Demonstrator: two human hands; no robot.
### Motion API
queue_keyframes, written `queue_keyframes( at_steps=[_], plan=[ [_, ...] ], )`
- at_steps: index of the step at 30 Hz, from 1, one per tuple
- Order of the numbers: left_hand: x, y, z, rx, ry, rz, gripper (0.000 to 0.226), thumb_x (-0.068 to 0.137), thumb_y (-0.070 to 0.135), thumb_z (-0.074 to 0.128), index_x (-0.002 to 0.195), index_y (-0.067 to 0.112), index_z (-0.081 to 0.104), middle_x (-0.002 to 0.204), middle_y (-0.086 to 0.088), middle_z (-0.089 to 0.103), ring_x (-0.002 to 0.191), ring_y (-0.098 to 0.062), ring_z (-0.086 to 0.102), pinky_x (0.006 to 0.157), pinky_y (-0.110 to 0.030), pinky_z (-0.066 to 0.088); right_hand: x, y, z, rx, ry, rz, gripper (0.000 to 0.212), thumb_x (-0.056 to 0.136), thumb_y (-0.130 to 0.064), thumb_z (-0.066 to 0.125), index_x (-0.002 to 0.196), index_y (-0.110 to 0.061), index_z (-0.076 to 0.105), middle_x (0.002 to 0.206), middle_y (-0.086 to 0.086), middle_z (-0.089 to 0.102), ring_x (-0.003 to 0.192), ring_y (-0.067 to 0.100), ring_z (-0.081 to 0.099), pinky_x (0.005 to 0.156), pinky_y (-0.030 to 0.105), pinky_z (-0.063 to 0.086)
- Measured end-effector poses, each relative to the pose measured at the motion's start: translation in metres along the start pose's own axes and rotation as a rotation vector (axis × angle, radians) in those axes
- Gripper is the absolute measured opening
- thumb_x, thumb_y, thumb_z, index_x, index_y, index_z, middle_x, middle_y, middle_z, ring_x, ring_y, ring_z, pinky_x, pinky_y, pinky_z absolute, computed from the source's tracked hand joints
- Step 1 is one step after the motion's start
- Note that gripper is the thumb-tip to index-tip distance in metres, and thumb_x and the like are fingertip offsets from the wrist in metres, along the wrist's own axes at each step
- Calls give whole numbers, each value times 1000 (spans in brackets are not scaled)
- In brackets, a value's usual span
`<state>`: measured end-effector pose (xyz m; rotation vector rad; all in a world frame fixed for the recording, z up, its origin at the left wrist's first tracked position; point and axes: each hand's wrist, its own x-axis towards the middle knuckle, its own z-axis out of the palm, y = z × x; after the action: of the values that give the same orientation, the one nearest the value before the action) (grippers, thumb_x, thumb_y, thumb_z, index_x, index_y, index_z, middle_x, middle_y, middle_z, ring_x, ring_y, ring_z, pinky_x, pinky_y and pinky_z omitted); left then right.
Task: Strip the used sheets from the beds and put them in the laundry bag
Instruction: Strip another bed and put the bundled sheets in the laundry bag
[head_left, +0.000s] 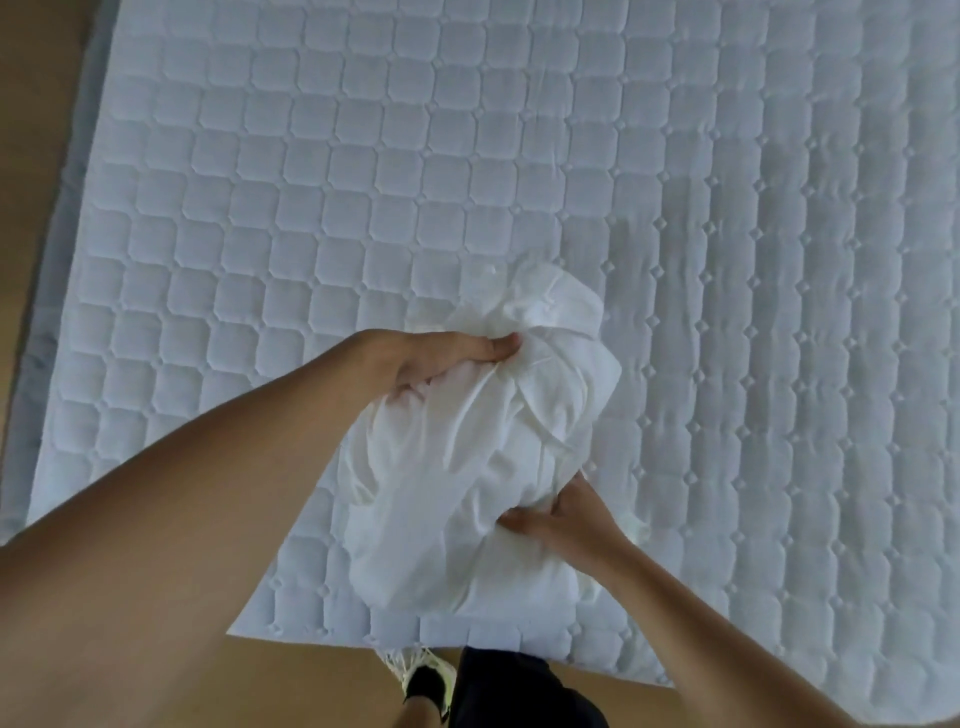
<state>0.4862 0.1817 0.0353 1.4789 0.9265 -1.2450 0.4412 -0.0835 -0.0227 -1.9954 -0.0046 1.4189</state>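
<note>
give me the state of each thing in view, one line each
sheet: bunched into a ball, held above the mattress edge
mattress: stripped, quilted cover bare
left hand: grips the top of the bundle, fingers hidden in the cloth
right hand: grips the bundle's lower side
shoe: on the foot, on the floor by the bed

A single head-worn camera looked steeply down from above the person's chest, facing forward over the near edge of the quilted mattress (519, 156), which filled most of the wide-angle frame. The view sat close over both forearms, which entered from the bottom corners. The brown floor (41, 130) showed along the left side and below the mattress edge.
</note>
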Motion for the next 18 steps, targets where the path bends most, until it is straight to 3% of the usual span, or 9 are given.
queue_keyframes(
  at_steps=[4, 8, 11, 15, 18],
  plan=[
    [-5, -9, 16, 88, -3, -46, 127, 45, 102, 61, 148, 27, 48, 135, -9, 63, 120, -29, 63, 112, -51, 43, -7, 7, 16, -234, 52, -81, 110, 47, -84, 71, 144, -39, 48, 138, -13, 52, 131, 17, 50, 108, 46, 46],
    [-11, -27, 23, 99, -27, -105, 123, 43, 101, 60, 140, 25, 54, 125, -11, 69, 114, -29, 67, 109, -51, 47, -14, 9, 24, -375, 10, -133, 121, 47, -90, 55, 153, -34, 39, 147, -9, 43, 142, 21, 38, 119, 45, 31],
    [-16, -47, 21, 94, -27, -107, 127, 41, 103, 62, 143, 27, 55, 123, -8, 72, 111, -27, 70, 108, -51, 48, -11, 13, 34, -442, 16, -166, 129, 48, -93, 54, 159, -31, 28, 154, -8, 37, 146, 21, 32, 123, 46, 25],
    [-20, -67, 15, 25, 2, -93, 99, 61, 93, 59, 133, 24, 64, 112, -6, 78, 105, -26, 74, 103, -47, 52, -19, 6, 44, -541, 137, -123, 136, 58, -90, 65, 163, -23, 12, 169, 4, 13, 157, 27, 7, 128, 52, 3],
    [-20, -73, 14, -36, 40, -34, 64, 84, 81, 50, 115, 28, 69, 91, 1, 81, 89, -19, 77, 81, -36, 57, -48, 10, 66, -448, 500, -63, 131, 61, -91, 62, 163, -35, 2, 171, 10, -7, 158, 31, -5, 126, 53, -2]
  ],
)
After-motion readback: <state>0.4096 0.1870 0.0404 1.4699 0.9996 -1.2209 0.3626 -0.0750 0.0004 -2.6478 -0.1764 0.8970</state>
